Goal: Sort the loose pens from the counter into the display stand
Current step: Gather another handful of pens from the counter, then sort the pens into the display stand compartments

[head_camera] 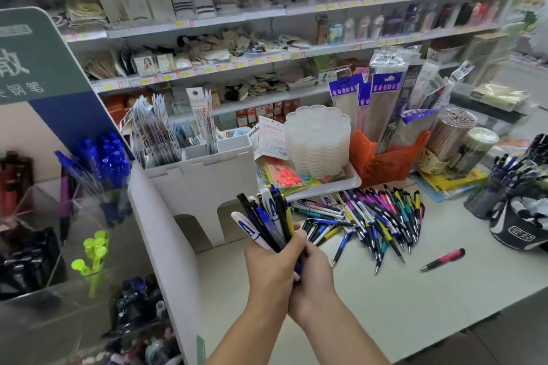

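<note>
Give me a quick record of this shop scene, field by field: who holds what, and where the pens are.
left hand: grips bundle of pens
right hand: wrapped round the same bundle, from the right
loose pile: on counter, right of the hands
red pen: lies apart from the pile
display stand: at left, clear bins holding blue pens

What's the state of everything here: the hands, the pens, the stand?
Left hand: wrapped around the bundle of pens.
Right hand: gripping the same bundle from the other side.
Bundle of pens: held upright, tips fanned out.
Pile of pens: loose on the counter.
Red pen: lying alone, apart from the pile.
Display stand: compartments partly filled.
</note>
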